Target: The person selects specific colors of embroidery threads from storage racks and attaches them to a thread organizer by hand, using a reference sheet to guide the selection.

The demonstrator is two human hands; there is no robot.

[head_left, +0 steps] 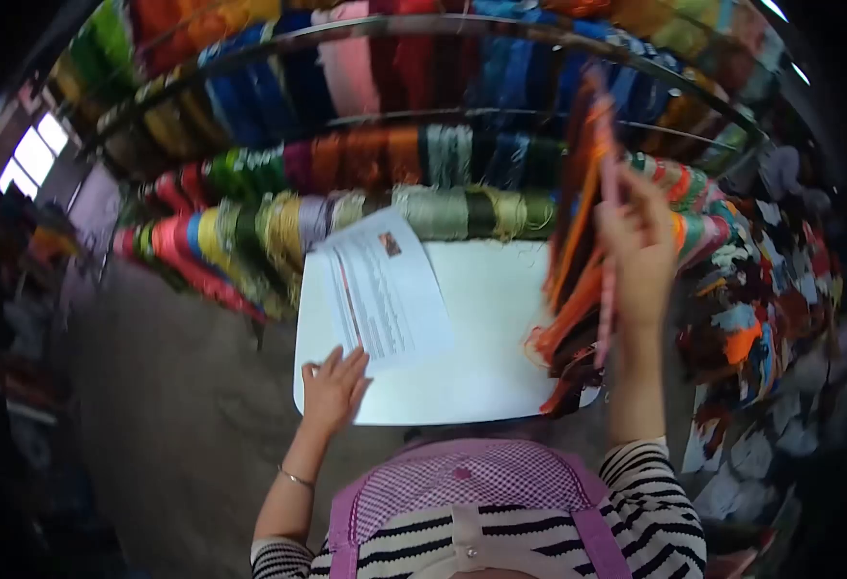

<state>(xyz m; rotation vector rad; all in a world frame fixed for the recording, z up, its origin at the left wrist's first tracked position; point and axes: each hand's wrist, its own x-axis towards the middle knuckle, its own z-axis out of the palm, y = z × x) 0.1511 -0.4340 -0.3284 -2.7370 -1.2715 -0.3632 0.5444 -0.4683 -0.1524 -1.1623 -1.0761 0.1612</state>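
Several coloured skeins (216,241) hang at far left, past the table's edge. Left hand (334,388): fingers apart, grasping nothing I can see, at the near left of the table, by the near edge of a printed sheet (385,289); contact with the paper uncertain. Sheet lies aslant, its far end against the yarn row. White tabletop (486,328) runs bare to the right of it. Over the table's right side hangs the thread bundle (578,256), orange to dark brown, loose ends trailing toward the near right corner; can't tell if they touch the surface. Expect it light, soft and limp, with no stiffness of its own, the strands apt to slide apart and snag rather than break. A pink strip (608,299) runs down its right side, probably the firmer part and the better place to pinch. Right hand (640,236) has fingers curled on bundle and strip, well above the lower ends; blur hides the exact finger contact. Low grip would likely tangle the tails. Far right, a mixed heap (742,338), apart from my hand.
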